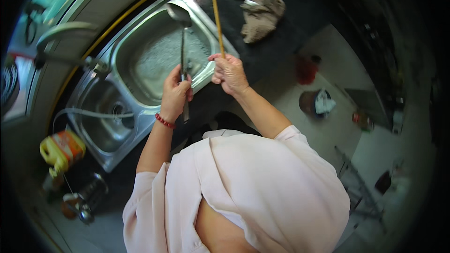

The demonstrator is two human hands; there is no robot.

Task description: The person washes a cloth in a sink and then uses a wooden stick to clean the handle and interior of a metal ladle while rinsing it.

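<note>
My left hand (176, 89) grips the handle of a metal spatula or ladle (182, 38). Its broad, dark head points away from me over the large bowl of a stainless steel double sink (123, 66); blur hides its exact shape. Foamy water (165, 56) covers the bottom of that bowl. Just right of it, my right hand (230, 73) holds a thin wooden stick (218, 23), like a chopstick, pointing away from me. Whether it is one stick or a pair, I cannot tell. The two hands are apart, near the sink's front edge.
A grey faucet (66, 56) rises behind the sink. A pale hose (95, 113) crosses the smaller bowl. Left stands a yellow jug (63, 149). A crumpled brown cloth (262, 15) lies on the dark counter (299, 17). A bucket (313, 102) stands on the floor to the right.
</note>
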